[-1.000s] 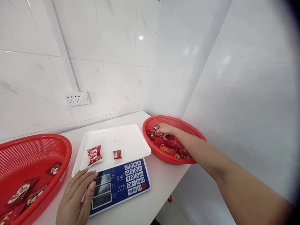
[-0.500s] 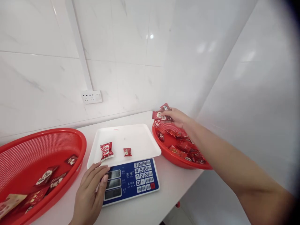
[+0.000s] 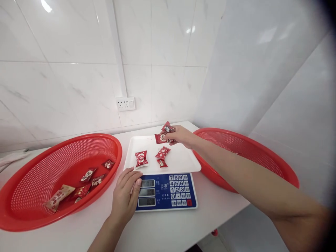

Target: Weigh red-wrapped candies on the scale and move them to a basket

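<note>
Several small red wrapped candies point(image 3: 160, 138) are pinched in my right hand point(image 3: 183, 135), above the back right of the white weighing tray point(image 3: 181, 161). Three red candy packets lie on that tray: a square one point(image 3: 141, 158) at left, and a dotted one point(image 3: 163, 152) against a smaller one point(image 3: 162, 163) near the middle. The tray sits on a blue digital scale point(image 3: 164, 189) with a keypad and lit displays. My left hand point(image 3: 125, 196) rests with outstretched fingers on the scale's left edge, holding nothing.
At the left stands a red mesh basket point(image 3: 31, 175) with several wrapped packets, one of them beige point(image 3: 60, 197). Another red basket point(image 3: 275, 159) stands right of the scale, partly behind my forearm. A wall socket point(image 3: 126, 104) is behind the white table point(image 3: 168, 227).
My right hand has moved left from above the right basket to over the tray, still holding candies. A dotted packet now lies beside the small one. The view has shifted left.
</note>
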Demonstrator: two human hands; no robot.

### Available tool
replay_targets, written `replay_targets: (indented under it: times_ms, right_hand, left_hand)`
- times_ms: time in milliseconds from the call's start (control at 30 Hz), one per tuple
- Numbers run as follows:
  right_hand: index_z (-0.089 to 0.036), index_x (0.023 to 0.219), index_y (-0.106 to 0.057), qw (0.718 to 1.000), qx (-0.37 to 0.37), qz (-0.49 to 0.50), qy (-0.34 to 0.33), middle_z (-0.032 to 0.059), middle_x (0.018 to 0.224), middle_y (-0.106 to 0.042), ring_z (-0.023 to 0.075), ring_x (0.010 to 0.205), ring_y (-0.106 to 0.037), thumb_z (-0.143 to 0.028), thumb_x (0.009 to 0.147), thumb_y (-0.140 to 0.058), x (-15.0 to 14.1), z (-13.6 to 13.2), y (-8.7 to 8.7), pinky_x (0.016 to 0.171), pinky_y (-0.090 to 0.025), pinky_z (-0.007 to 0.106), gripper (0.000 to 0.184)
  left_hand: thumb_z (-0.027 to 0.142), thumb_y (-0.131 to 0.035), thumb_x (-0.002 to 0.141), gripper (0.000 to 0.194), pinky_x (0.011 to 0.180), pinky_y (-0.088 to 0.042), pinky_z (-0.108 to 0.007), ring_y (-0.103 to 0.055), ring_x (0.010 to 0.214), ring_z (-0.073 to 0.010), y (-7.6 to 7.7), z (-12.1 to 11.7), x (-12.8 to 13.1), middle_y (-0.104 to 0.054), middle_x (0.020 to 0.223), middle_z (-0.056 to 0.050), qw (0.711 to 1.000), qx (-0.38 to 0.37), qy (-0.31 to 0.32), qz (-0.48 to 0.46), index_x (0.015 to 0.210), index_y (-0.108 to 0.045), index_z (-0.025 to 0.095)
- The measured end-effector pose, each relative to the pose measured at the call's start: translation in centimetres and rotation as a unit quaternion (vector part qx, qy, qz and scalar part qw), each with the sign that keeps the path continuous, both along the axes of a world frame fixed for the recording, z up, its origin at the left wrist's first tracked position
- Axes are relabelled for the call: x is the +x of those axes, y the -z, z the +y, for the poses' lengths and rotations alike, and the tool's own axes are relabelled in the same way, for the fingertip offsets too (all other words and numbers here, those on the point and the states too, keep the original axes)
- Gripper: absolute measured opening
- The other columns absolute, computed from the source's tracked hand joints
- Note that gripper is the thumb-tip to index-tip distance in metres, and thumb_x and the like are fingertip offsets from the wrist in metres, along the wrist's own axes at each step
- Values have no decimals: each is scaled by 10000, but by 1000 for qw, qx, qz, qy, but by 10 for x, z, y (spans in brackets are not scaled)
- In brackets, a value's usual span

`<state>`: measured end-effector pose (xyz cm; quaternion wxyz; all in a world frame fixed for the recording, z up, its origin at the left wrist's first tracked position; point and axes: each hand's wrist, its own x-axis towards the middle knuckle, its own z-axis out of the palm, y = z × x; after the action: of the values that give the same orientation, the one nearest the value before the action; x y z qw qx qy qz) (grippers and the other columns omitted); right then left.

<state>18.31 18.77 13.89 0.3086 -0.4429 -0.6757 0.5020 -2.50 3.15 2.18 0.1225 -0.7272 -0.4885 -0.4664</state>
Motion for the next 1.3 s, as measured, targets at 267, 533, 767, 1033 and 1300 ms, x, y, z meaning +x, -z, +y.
replay_targets:
  times_ms: [267,533,767,1033,1300]
  right_hand:
    - [-168,805,-616,998,-22,-55,-22,29,786,-606,107,662,-534,-241,631,-692,-21,7,17,509,-486,200,204]
    - [-215,830,-624,956,87,-273,-71,37,796,-637,172,696,-573,-354,647,-657,18,-9,5,494,-448,244,232]
    - [-257,1221,-526,892,129,-423,-89,64,1035,-635,235,902,-594,-478,674,-646,36,-13,11,725,-465,322,603]
    - [-249,933,-667,831,226,-506,-48,80,1038,-624,245,837,-592,-314,840,-460,29,-20,5,595,-416,323,236]
    - [-172,979,-642,756,308,-577,3,162,1013,-588,300,969,-541,-130,847,-453,23,-21,14,657,-448,354,234]
  left_hand:
    - [150,-469,849,194,888,-487,-378,-551,1055,-197,0,3,-2,-663,952,-42,1000,-8,-6,-7,990,-593,200]
    - [159,-462,851,193,880,-491,-392,-558,1052,-208,0,1,-2,-663,948,-51,1000,-4,-8,-20,982,-598,197]
    - [141,-468,848,204,897,-478,-371,-535,1070,-192,0,1,0,-657,964,-43,1000,-4,-4,-15,1003,-588,198]
    - [135,-468,846,203,908,-465,-368,-530,1074,-191,2,1,-2,-653,965,-42,1000,-8,-2,-18,999,-587,197]
    - [131,-473,846,195,919,-456,-354,-527,1068,-180,2,3,-3,-652,954,-36,1000,-2,-8,-16,995,-583,193]
